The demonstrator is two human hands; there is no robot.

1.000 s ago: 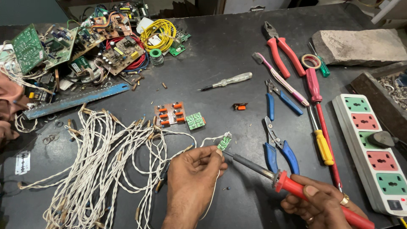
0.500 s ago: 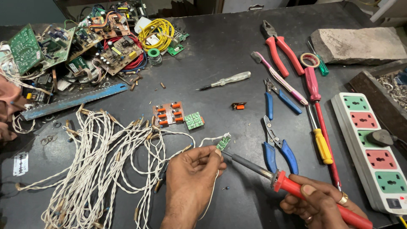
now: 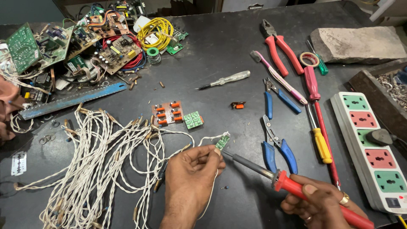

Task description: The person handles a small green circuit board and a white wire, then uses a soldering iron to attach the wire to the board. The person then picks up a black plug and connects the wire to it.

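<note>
My left hand (image 3: 190, 178) pinches a small green circuit board (image 3: 222, 141) with a twisted white wire attached, holding it just above the dark table. My right hand (image 3: 322, 205) grips the red handle of a soldering iron (image 3: 271, 171). The iron's metal tip touches the lower edge of the small board. A bundle of twisted white wires (image 3: 97, 161) spreads out left of my left hand. Two more small boards, one with orange parts (image 3: 166, 113) and a green one (image 3: 193, 120), lie just beyond the hand.
Blue-handled cutters (image 3: 277, 144), blue pliers (image 3: 280, 99), red pliers (image 3: 280, 48), screwdrivers (image 3: 316, 127) and a clear tester screwdriver (image 3: 227, 79) lie at right centre. A power strip (image 3: 371, 148) sits far right, a stone block (image 3: 358, 42) behind it. Scrap boards (image 3: 76, 46), yellow wire (image 3: 154, 32) and a blue blade (image 3: 72, 99) fill the back left.
Both hands hold nearly the same pose. The iron's tip stays at the small board; the view has shifted only slightly.
</note>
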